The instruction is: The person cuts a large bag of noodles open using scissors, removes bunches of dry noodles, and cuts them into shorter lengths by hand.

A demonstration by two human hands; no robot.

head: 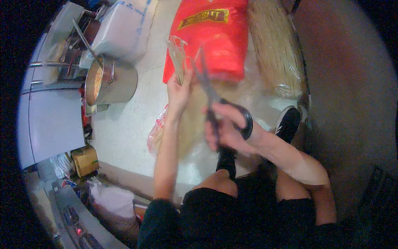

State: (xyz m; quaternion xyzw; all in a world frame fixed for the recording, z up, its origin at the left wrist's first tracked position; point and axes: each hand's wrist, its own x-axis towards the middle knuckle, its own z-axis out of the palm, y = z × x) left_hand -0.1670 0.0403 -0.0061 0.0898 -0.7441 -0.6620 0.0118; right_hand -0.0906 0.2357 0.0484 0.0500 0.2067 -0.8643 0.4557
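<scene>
My left hand (179,88) grips a small bundle of pale dried noodles (177,56), whose looped ends stick up over the edge of a red bag (214,49). To its right, my right hand (228,127) holds a pair of scissors (210,88) by the black handles. The blades are parted, blurred, and point up towards the red bag, a short gap from the noodles. Beneath my hands lies a plastic bag of pale noodles (192,124), partly hidden by my arms. A long clear bag of dried noodle strands (276,53) lies at the upper right.
At the left stands a steel pot (122,82) with orange-brown contents and a long metal handle leaning out. Behind it is a white wrapped package (124,28). A brown paper bag (86,162) sits lower left. My shoe (289,123) is right of the noodle bags.
</scene>
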